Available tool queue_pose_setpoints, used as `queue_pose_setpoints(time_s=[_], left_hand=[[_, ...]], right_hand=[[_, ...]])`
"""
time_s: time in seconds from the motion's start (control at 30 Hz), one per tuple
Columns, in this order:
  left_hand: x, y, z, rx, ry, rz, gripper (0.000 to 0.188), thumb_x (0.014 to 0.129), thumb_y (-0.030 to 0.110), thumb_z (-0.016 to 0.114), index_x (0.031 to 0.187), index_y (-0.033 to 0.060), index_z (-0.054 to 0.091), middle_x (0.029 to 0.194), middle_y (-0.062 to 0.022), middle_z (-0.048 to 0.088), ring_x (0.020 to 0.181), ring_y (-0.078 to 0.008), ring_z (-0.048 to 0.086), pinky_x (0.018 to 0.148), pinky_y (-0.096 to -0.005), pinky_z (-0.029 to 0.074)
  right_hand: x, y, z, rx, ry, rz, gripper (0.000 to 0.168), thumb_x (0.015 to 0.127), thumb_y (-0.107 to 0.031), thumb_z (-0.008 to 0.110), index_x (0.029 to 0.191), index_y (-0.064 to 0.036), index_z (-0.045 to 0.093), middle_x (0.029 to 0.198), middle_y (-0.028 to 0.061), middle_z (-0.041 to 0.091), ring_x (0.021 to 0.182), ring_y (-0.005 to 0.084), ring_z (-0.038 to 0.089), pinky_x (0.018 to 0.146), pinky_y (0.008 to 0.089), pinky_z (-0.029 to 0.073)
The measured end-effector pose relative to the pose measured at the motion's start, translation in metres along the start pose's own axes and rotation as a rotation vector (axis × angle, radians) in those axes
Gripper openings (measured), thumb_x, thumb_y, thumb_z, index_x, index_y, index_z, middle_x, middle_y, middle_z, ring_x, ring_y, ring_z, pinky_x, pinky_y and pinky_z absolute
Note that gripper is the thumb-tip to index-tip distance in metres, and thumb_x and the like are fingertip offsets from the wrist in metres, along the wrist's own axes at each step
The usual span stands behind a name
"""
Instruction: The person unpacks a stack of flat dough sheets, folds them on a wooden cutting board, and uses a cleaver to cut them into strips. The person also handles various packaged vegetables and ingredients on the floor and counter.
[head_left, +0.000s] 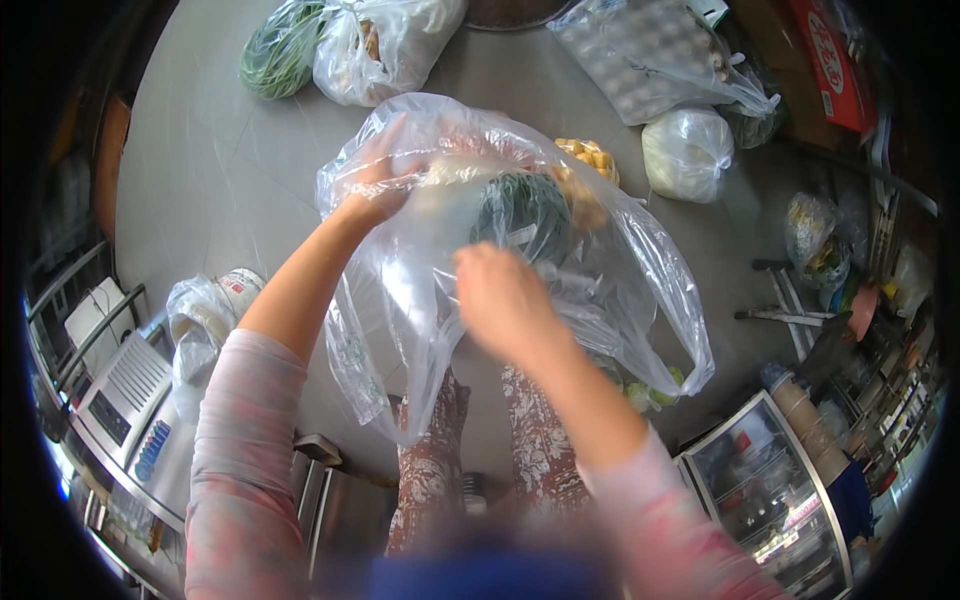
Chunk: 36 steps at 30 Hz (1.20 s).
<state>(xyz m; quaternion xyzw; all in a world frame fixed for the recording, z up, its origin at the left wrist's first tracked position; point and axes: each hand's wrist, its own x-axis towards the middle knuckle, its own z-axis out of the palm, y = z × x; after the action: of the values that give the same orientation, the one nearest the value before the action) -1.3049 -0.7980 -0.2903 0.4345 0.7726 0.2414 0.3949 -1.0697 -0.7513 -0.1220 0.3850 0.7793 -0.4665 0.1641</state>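
Note:
A large clear plastic bag (405, 285) spreads in front of me above the floor, its handles hanging loose on both sides. My left hand (386, 169) is partly behind the bag's film at the upper left, fingers blurred by the plastic, so its grip is unclear. Closed into a fist, my right hand (499, 300) pinches a fold of the bag near its middle. Through the film a bundle of dark green leafy vegetables (525, 214) shows beyond my right hand. Yellow pieces in a clear bag (592, 159) lie to its right, partly covered by the plastic.
Bagged long green vegetables (277, 56) and a white filled bag (375, 56) lie at the far left. A bagged tray of round items (637, 60) and a tied white bag (688, 154) lie far right. A glass-fronted cabinet (765, 480) stands near right, a white bucket (241, 289) left.

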Motion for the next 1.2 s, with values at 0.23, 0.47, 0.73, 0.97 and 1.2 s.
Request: queue_pose_setpoints(time_s=[0.23, 0.47, 0.73, 0.97, 1.2], left_hand=[[0.043, -0.014, -0.020, 0.285, 0.184, 0.037, 0.087, 0.085, 0.038, 0.081, 0.161, 0.0287, 0.039, 0.161, -0.0394, 0.023, 0.148, -0.0557, 0.028, 0.123, -0.0550, 0.028], [0.026, -0.016, -0.021, 0.406, 0.140, 0.190, 0.071, 0.087, 0.037, 0.078, 0.151, 0.0183, 0.051, 0.157, -0.0298, 0.036, 0.145, -0.0502, 0.036, 0.121, -0.0531, 0.033], [0.038, 0.008, 0.010, -0.011, -0.384, 0.016, 0.048, 0.095, 0.023, 0.066, 0.141, 0.0110, 0.059, 0.128, -0.0226, 0.067, 0.122, -0.0426, 0.062, 0.102, -0.0458, 0.049], [0.023, -0.018, 0.121, 0.126, -0.350, -0.005, 0.043, 0.094, 0.021, 0.070, 0.134, 0.0056, 0.064, 0.129, -0.0216, 0.067, 0.119, -0.0355, 0.064, 0.102, -0.0445, 0.050], [0.006, -0.076, 0.178, 0.195, -0.370, -0.160, 0.047, 0.093, 0.027, 0.069, 0.136, 0.0072, 0.063, 0.132, -0.0210, 0.065, 0.121, -0.0375, 0.063, 0.102, -0.0462, 0.050]], right_hand=[[0.139, 0.154, 0.075, -0.565, -0.048, -0.074, 0.116, 0.065, -0.032, 0.097, 0.158, -0.004, 0.033, 0.164, 0.0162, 0.036, 0.156, 0.0370, 0.028, 0.127, 0.0524, 0.023], [0.113, 0.183, 0.135, -0.505, -0.221, -0.099, 0.033, 0.070, -0.008, 0.080, 0.101, -0.006, 0.069, 0.098, 0.0167, 0.075, 0.097, 0.0349, 0.073, 0.083, 0.0440, 0.059], [-0.047, 0.155, 0.139, -0.124, -0.216, -0.054, 0.022, 0.072, -0.011, 0.072, 0.089, -0.004, 0.060, 0.082, 0.0189, 0.071, 0.081, 0.0428, 0.070, 0.072, 0.0539, 0.054], [-0.166, 0.094, 0.042, 0.276, -0.059, 0.236, 0.055, 0.066, -0.026, 0.091, 0.111, -0.003, 0.071, 0.093, 0.0123, 0.075, 0.084, 0.0255, 0.073, 0.075, 0.0374, 0.057], [-0.281, 0.146, -0.033, 0.920, 0.162, 0.195, 0.068, 0.084, -0.056, 0.072, 0.129, -0.005, 0.064, 0.127, 0.0111, 0.067, 0.117, 0.0263, 0.065, 0.103, 0.0442, 0.053]])
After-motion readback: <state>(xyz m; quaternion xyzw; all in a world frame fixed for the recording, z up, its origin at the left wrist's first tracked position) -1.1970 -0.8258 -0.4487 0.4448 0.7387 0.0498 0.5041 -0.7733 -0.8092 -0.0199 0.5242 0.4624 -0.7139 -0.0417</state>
